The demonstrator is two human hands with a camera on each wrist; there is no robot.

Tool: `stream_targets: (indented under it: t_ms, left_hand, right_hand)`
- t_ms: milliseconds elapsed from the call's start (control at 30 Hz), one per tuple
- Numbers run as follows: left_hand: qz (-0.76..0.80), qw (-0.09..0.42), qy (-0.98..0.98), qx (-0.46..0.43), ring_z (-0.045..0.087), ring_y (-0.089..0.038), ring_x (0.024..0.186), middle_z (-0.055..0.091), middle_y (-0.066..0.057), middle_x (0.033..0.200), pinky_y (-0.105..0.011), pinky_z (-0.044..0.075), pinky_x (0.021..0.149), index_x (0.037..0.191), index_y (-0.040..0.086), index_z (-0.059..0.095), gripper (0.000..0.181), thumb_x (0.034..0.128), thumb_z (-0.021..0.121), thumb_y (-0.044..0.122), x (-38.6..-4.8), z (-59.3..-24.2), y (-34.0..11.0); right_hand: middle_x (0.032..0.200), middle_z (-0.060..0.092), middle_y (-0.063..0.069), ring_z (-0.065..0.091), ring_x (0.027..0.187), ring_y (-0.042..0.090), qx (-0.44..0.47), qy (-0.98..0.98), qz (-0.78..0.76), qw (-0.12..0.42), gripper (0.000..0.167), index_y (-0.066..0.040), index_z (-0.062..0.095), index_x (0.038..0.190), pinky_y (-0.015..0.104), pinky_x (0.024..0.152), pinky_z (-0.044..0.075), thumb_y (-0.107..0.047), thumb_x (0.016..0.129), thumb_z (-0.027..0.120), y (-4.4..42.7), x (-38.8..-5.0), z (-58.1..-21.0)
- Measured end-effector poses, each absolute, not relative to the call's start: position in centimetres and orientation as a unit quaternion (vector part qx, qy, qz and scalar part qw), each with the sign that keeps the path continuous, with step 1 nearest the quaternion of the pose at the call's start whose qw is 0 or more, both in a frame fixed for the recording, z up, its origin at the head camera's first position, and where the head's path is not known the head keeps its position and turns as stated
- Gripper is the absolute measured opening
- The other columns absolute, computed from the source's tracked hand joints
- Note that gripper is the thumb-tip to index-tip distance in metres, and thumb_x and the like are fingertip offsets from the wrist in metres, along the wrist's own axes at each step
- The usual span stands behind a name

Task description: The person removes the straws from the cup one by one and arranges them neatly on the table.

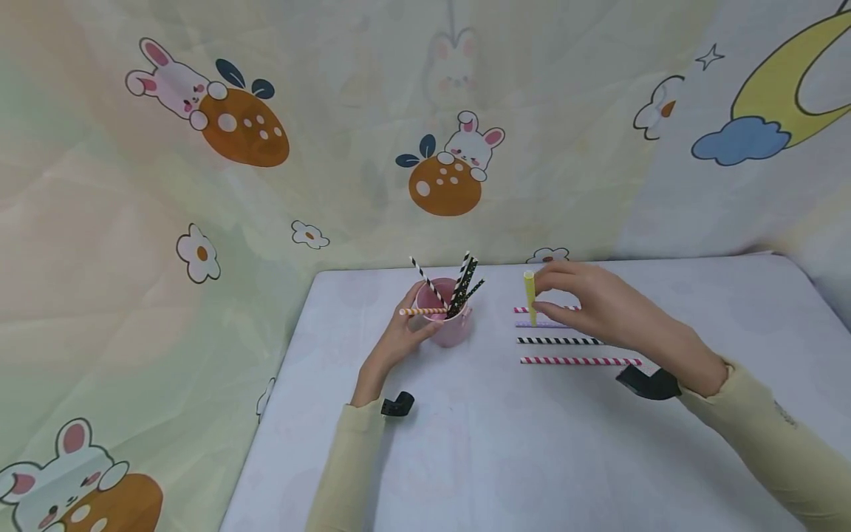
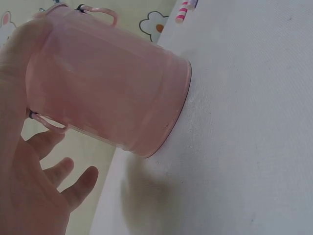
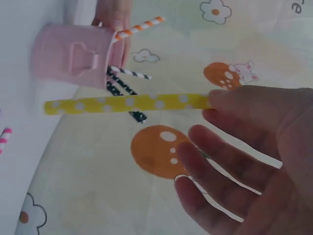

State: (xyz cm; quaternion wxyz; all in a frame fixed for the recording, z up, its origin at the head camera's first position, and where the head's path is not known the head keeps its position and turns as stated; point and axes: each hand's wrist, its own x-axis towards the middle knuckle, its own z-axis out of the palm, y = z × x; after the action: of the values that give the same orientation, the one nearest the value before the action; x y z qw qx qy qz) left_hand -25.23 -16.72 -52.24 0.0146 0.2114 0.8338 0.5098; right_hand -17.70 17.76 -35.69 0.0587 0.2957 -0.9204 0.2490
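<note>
From the head camera, a person in pale yellow sleeves works with two hands at a white table. At left, the left hand grips a pink bucket by its rim, the thumb on the near side. Inside lean an orange-striped straw, tipped left, a black-and-white striped straw, also tipped left, and a cluster of black-and-white patterned straws, tipped right. At right, the right hand pinches a yellow straw, upright, by the left ends of four straws lying in a row: from far to near, a pink-striped straw, a purple straw, a black-striped straw and a red-striped straw. Beyond the far edge hangs a backdrop printed with rabbits and flowers.

The left wrist camera shows the bucket close up, with two looped handles; three fingers stretch away from its wall.

In the right wrist view, thumb and forefinger hold the yellow straw, dotted white, at one end, its other end free and the remaining fingers apart from it. The bucket stands beyond.
</note>
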Motion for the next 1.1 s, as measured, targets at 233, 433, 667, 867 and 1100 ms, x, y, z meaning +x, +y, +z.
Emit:
stream_targets:
  t_ms: [233, 433, 667, 867, 1100]
  left_hand:
    - [0.502, 0.024, 0.84, 0.203, 0.027, -0.035, 0.152, 0.033, -0.015, 0.162, -0.06, 0.021, 0.122, 0.158, 0.011, 0.028, 0.082, 0.0904, 0.073, 0.018, -24.0, -49.9, -16.3]
    - [0.495, 0.041, 0.844, 0.202, 0.026, -0.036, 0.152, 0.031, -0.018, 0.162, -0.058, 0.021, 0.123, 0.158, 0.005, 0.026, 0.082, 0.0913, 0.072, 0.016, -23.5, -48.6, -16.2]
    - [0.507, 0.023, 0.837, 0.203, 0.026, -0.028, 0.153, 0.034, -0.008, 0.163, -0.057, 0.019, 0.124, 0.158, 0.02, 0.028, 0.083, 0.0897, 0.075, 0.02, -25.1, -51.9, -16.7]
    - [0.508, 0.022, 0.836, 0.206, 0.028, -0.023, 0.152, 0.036, -0.003, 0.162, -0.054, 0.02, 0.124, 0.157, 0.025, 0.03, 0.083, 0.0892, 0.076, 0.035, -24.9, -51.7, -16.7]
    - [0.504, 0.041, 0.838, 0.207, 0.026, -0.036, 0.152, 0.033, -0.019, 0.161, -0.058, 0.02, 0.123, 0.157, 0.002, 0.027, 0.081, 0.0911, 0.073, 0.014, -23.1, -48.0, -16.1]
  right_hand:
    - [0.113, 0.068, -0.004, 0.065, 0.1, 0.016, 0.282, -0.941, 0.186, 0.002, 0.02, -0.024, 0.072, 0.102, 0.037, 0.08, 0.058, -0.02, 0.086, 0.08, 19.5, -16.6, -36.8]
    - [0.105, 0.068, -0.004, 0.065, 0.089, 0.014, 0.314, -0.939, 0.138, 0.029, 0.019, -0.022, 0.071, 0.095, 0.032, 0.071, 0.056, -0.015, 0.082, 0.082, 19.9, -15.6, -38.5]
    - [0.091, 0.068, 0.0, 0.063, 0.08, 0.018, 0.34, -0.935, 0.049, 0.085, 0.023, -0.015, 0.071, 0.09, 0.032, 0.066, 0.054, -0.01, 0.073, 0.087, 19.5, -13.9, -40.6]
    - [0.084, 0.064, 0.001, 0.059, 0.075, 0.018, 0.318, -0.946, 0.003, 0.07, 0.021, -0.012, 0.072, 0.088, 0.031, 0.061, 0.051, -0.011, 0.073, 0.087, 19.0, -13.3, -42.7]
    - [0.089, 0.066, 0.003, 0.062, 0.081, 0.022, 0.3, -0.952, -0.01, 0.056, 0.021, -0.012, 0.073, 0.091, 0.037, 0.067, 0.053, -0.012, 0.075, 0.086, 18.9, -13.2, -45.0]
